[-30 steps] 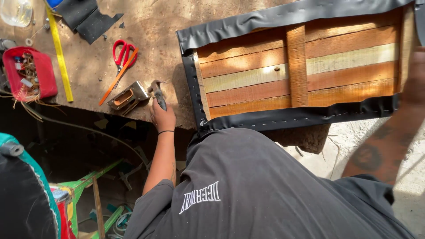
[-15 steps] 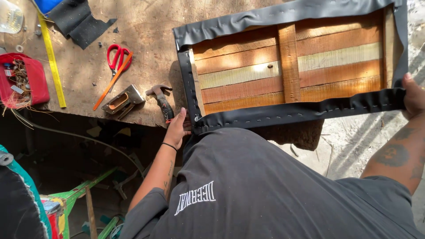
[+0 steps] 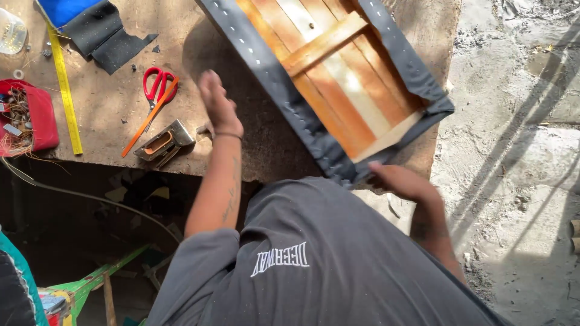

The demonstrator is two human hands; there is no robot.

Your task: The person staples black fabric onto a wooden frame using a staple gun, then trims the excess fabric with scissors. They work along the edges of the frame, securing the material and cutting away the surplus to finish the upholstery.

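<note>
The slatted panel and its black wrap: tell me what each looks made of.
Slatted panel: looks like bare wood, with visible grain and orange and pale boards under a cross batten. Black wrap: probably vinyl or faux leather, matte and pliable, folded over the edges and stapled in a row.

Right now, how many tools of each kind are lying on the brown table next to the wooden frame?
Red-handled scissors: 1
Yellow measuring ruler: 1
Orange pencil: 1
Metal staple gun: 1
Total: 4
</note>
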